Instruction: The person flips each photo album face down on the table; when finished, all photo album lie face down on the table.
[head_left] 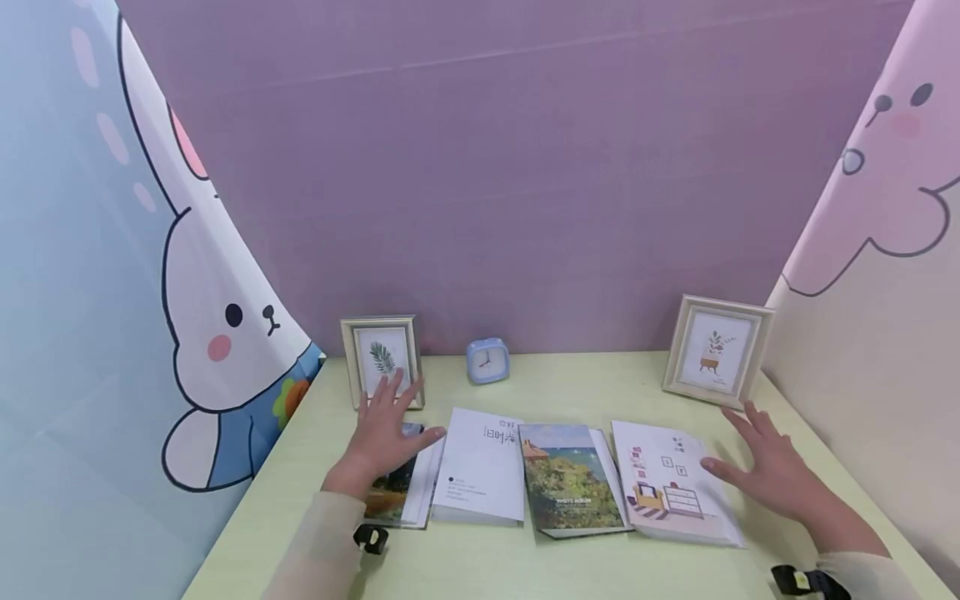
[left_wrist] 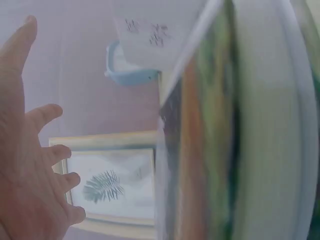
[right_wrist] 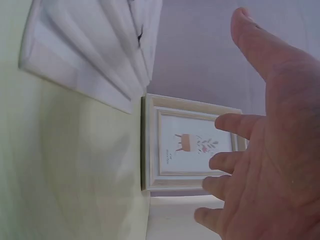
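My left hand (head_left: 381,440) is spread, fingers straight, above a dark-covered album (head_left: 397,493) and partly hides it. Its fingertips overlap the left picture frame (head_left: 348,354) with a green leaf print in the head view. To the right, my right hand (head_left: 776,471) is held with fingers extended beside a white book (head_left: 678,467) with a pink furniture drawing. Neither hand holds anything. Between them lie a white book (head_left: 480,475) with black characters and a photo album (head_left: 570,487) with a landscape cover. The right wrist view shows the palm (right_wrist: 280,175) before the plant-print frame (right_wrist: 150,150).
A small blue alarm clock (head_left: 487,362) stands at the back of the pale green table (head_left: 585,383). The right picture frame (head_left: 678,350) leans back near the table's right rear corner. A purple backdrop (head_left: 525,183) rises behind, with cartoon-printed cloths at both sides.
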